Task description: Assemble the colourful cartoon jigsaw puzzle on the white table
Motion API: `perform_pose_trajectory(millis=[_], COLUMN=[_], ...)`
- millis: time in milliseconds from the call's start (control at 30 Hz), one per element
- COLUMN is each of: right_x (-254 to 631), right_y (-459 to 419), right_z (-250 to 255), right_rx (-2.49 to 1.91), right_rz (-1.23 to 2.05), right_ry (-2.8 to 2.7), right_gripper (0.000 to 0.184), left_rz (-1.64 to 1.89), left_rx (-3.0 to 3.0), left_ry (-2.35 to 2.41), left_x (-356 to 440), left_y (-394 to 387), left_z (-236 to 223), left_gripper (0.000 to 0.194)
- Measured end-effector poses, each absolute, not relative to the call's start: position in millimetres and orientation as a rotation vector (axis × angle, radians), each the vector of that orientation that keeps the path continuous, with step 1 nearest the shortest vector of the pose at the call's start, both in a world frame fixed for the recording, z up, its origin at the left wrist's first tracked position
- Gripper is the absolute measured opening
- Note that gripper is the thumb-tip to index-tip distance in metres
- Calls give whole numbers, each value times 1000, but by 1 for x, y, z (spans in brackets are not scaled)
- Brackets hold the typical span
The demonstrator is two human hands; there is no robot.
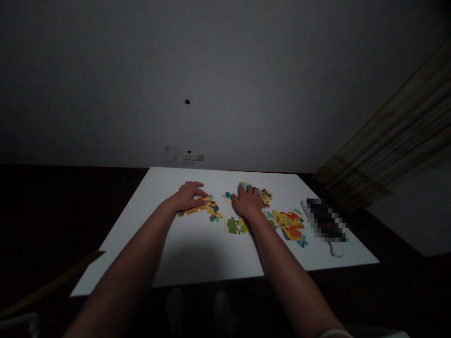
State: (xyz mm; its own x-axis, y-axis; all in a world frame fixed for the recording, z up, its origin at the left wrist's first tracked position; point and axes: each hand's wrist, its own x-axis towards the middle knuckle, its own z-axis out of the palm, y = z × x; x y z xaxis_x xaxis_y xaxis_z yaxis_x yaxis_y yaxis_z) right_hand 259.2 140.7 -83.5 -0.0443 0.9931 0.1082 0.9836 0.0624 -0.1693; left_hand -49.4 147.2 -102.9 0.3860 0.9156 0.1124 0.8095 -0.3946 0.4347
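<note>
My left hand (pixel 188 195) rests on the table at the left edge of a joined cluster of jigsaw puzzle pieces (pixel 212 207), with its fingers apart. My right hand (pixel 248 202) lies palm down, fingers spread, over more colourful jigsaw pieces (pixel 267 197), and covers part of them. Just left of its thumb is a blue and cream piece (pixel 228 197). Below the right hand lies a piece with a green shape (pixel 232 226). Several orange and yellow pieces (pixel 291 223) lie to the right of my right forearm.
The white table (pixel 207 256) stands near a grey wall (pixel 246 84). A pixelated dark object (pixel 326 219) lies at the table's right side, with a pale strap loop (pixel 336 249) beside it. A patterned curtain (pixel 384 141) hangs at the right; wall sockets (pixel 193 157) are at the back.
</note>
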Motion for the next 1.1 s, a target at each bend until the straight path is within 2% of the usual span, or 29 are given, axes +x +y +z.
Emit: perform_pose_trajectory(millis=[100, 300, 433, 633, 867, 1000, 1100], right_x=[263, 258, 260, 262, 262, 265, 263], right_y=[143, 143, 144, 149, 153, 157, 159], right_z=[-88, -83, -86, -88, -92, -94, -97], right_rx=[-2004, -1816, -1890, -1878, -1820, -1609, -1359], right_rz=[116, 24, 25, 103, 106, 234, 455], right_ry=[-2171, -2230, -2184, -2152, -2121, -2039, -1895], right_gripper=[64, 41, 50, 42, 49, 53, 52], left_rz=[487, 484, 518, 502, 485, 480, 443], left_rx=[2328, 2310, 2287, 2265, 2272, 2265, 2276], left_ry=[1487, 1467, 1476, 1480, 1486, 1501, 1518], left_x=[-48, -46, -44, -40, -36, -33, -32], left_y=[146, 146, 146, 146, 146, 146, 146], left_z=[-100, -99, -100, -100, -98, -97, -96], left_gripper=[35, 37, 34, 33, 34, 33, 36])
